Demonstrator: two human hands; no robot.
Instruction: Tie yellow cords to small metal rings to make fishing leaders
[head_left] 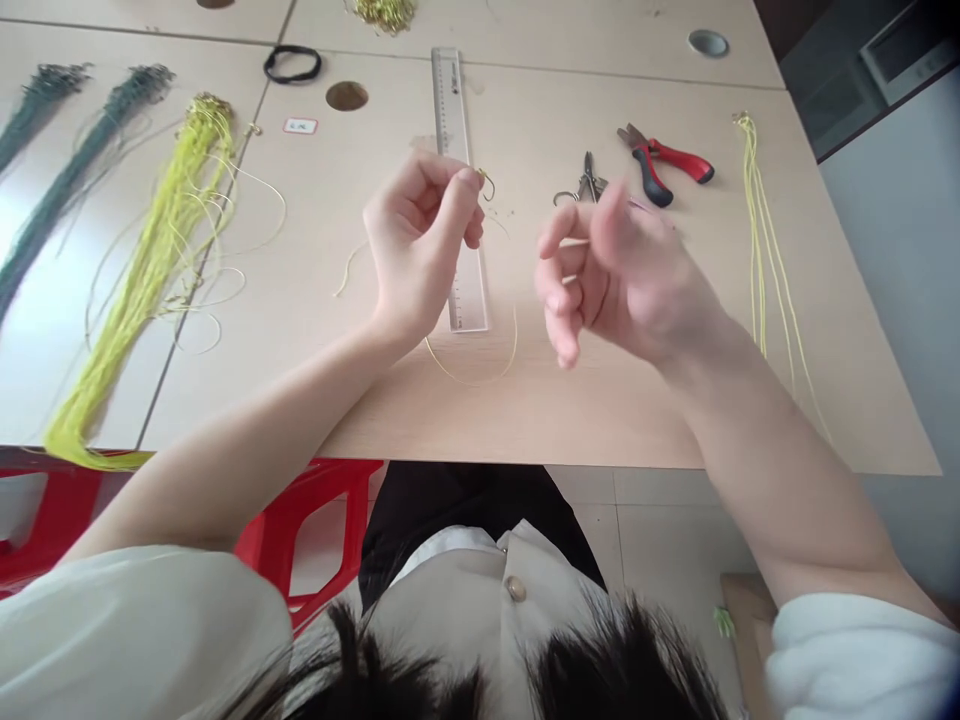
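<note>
My left hand (426,225) is closed in a pinch above the clear ruler (471,290). A small golden fish hook (490,187) sticks out past its thumb and fingertip. Thin yellow line (516,340) loops down below this hand onto the table; whether it joins the hook is hidden. To the right hovers my right hand (622,275), slightly blurred, its fingers loosely curled and apart, with nothing visible between them. Just beyond it lie small scissors (589,178), partly covered by the hand, and red-and-black pliers (654,170).
Bundles of yellow line (161,255) and dark green line (82,175) lie at the left. Several yellow strands (757,210) lie at the right. Golden hooks (385,12) are piled at the back, near a black band (292,64) and a small label (301,126). Red stools (307,530) stand below the front edge.
</note>
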